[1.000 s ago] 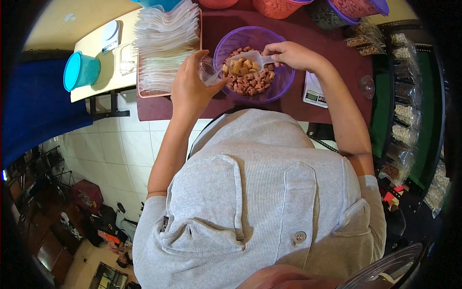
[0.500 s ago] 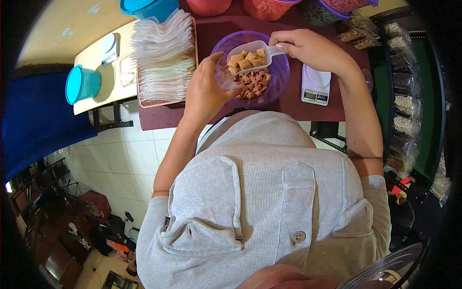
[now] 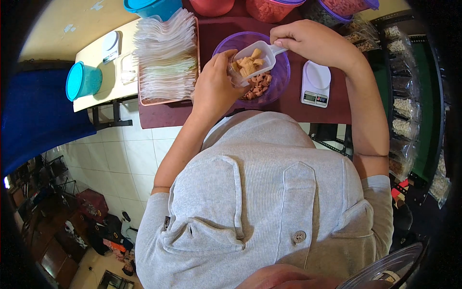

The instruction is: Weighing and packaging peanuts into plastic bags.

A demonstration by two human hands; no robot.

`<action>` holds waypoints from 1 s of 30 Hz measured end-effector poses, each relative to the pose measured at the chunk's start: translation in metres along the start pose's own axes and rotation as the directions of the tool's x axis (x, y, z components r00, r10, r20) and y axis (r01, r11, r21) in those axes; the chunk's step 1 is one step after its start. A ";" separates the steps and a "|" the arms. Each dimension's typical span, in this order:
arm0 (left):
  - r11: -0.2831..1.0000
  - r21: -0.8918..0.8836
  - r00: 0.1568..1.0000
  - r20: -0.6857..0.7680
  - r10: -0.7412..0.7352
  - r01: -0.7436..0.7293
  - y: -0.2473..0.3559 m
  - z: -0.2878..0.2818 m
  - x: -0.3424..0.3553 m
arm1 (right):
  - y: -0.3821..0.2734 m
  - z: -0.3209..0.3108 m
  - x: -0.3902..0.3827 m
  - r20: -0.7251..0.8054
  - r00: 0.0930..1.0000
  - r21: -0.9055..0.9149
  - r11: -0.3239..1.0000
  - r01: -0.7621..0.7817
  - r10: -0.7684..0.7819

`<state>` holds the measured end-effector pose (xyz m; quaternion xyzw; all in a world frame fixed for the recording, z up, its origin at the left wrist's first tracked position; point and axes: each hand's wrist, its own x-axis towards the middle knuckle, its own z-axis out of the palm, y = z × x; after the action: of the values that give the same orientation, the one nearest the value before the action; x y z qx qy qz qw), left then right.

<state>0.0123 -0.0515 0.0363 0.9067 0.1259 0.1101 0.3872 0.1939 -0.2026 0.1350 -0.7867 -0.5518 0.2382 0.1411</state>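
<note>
My right hand [image 3: 301, 38] is closed round the handle of a clear white scoop [image 3: 268, 57]. Tan pillow-shaped snack pieces [image 3: 249, 65] lie in it, bunched toward its tilted front end. My left hand [image 3: 214, 84] curls its fingers and thumb round a clear plastic bag [image 3: 234, 76], mostly hidden by the hand. The scoop's tip is at the bag's mouth. Below both hands stands a purple see-through bowl [image 3: 284, 79] with brown snack pieces [image 3: 261, 85] in it.
A pink tray [image 3: 198, 58] of stacked clear bags [image 3: 166, 58] is to the left, a white kitchen scale [image 3: 316, 79] to the right. Tubs, including a red one [image 3: 274, 9], line the back. A second scale [image 3: 111, 45] and a teal tub [image 3: 84, 81] occupy the side table.
The scoop has tilted, its front end lower and further into the bag. Its snack pieces have slid forward and look fewer. My right hand has risen slightly; my left has shifted right.
</note>
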 end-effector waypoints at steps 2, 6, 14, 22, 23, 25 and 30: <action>1.000 0.015 1.000 -0.001 0.002 -0.002 0.000 0.000 -0.001 | -0.001 0.000 -0.001 -0.030 0.999 -0.029 0.999 -0.014 0.013; 0.999 -0.037 1.000 -0.008 0.001 -0.002 -0.005 0.001 0.000 | -0.018 -0.012 0.002 0.042 0.996 -0.111 0.991 -0.077 0.082; 0.999 -0.026 0.999 -0.023 0.038 -0.039 0.000 0.003 -0.003 | -0.030 -0.003 -0.004 -0.058 0.998 -0.258 0.965 -0.051 0.037; 0.989 -0.025 0.988 -0.059 0.143 -0.145 0.003 0.005 -0.004 | -0.053 0.017 -0.013 -0.213 0.972 -0.434 0.901 -0.002 -0.101; 0.989 -0.028 0.988 -0.056 0.145 -0.147 0.005 0.007 -0.005 | -0.054 0.030 -0.013 -0.253 0.953 -0.441 0.896 0.041 -0.168; 0.992 -0.062 0.988 -0.114 0.104 -0.112 0.010 0.012 -0.008 | -0.065 0.051 -0.010 -0.250 0.961 -0.434 0.901 -0.005 -0.116; 0.980 -0.103 0.981 -0.109 0.160 -0.171 0.011 0.013 -0.012 | -0.057 0.065 -0.016 -0.237 0.953 -0.413 0.908 0.075 -0.186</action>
<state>0.0062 -0.0711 0.0346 0.8842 0.0627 0.1942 0.4201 0.1094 -0.2007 0.1108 -0.7849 -0.6160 0.0005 0.0675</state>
